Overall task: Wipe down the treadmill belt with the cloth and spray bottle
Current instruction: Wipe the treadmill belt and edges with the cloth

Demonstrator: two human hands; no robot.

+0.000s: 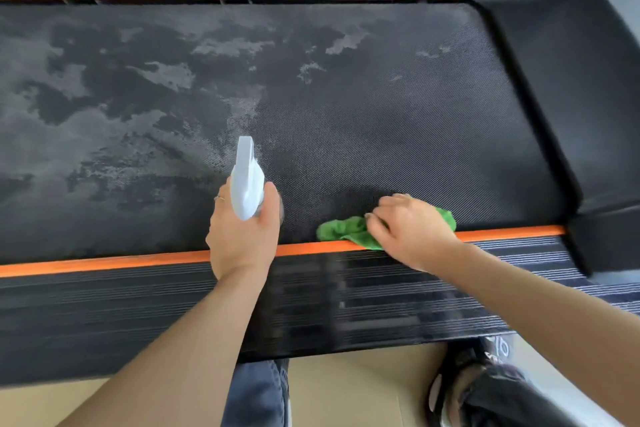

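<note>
Belt was black, blotched grey; left hand gripped the bottle, contents unseen; right hand pressed the cloth.

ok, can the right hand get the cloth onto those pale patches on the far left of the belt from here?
Probably not directly. The right hand presses the green cloth at the belt's near edge, and the left hand holding the spray bottle sits between it and the pale patches.
</note>
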